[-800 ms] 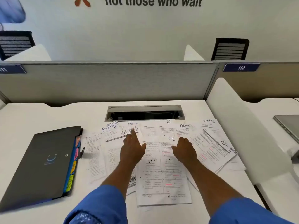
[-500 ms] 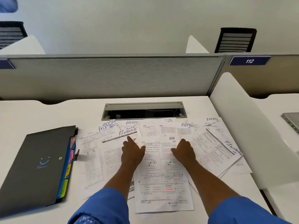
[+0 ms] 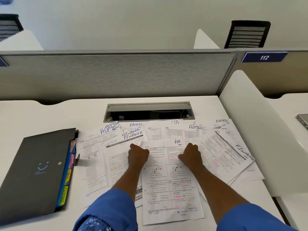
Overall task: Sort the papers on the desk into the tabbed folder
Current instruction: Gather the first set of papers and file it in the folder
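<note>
HR-sheet [image 3: 168, 184] btwn L hand [image 3: 138, 155], R hand [image 3: 190, 155]

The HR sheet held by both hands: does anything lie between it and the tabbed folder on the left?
Only other papers, flat and overlapping, cover the desk between the HR sheet and the tabbed folder; lifted, the sheet should pass over them. The folder's cover is closed.
</note>
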`<state>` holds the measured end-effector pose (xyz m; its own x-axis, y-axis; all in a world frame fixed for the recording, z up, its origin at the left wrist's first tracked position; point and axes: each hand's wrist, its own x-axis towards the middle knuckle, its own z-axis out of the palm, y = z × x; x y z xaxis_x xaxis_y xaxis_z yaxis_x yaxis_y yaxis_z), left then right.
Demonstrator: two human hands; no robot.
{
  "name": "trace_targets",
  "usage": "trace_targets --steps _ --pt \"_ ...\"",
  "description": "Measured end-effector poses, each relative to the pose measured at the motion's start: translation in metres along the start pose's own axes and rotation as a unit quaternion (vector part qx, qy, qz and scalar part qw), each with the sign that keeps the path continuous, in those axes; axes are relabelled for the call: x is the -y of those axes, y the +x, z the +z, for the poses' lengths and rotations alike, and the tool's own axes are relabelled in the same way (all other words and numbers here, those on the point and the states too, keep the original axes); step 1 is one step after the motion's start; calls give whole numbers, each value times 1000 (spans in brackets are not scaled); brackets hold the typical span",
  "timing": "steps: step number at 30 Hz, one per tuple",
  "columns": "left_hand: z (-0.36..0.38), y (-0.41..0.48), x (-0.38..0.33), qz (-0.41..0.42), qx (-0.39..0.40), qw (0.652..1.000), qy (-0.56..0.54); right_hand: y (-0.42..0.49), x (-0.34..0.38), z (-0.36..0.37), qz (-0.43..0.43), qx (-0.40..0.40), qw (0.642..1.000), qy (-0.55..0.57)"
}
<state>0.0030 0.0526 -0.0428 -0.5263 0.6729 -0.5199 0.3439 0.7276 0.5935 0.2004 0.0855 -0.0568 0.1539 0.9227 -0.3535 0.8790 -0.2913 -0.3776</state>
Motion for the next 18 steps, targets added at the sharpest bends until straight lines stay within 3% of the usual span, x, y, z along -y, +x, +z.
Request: trace_targets --steps 9,18 --pt "-2 5 4 39 20 999 -27 8 -3 4 -9 -12 999 28" --pt "-21 13 -14 64 62 978 -187 22 21 -22 28 19 971 235"
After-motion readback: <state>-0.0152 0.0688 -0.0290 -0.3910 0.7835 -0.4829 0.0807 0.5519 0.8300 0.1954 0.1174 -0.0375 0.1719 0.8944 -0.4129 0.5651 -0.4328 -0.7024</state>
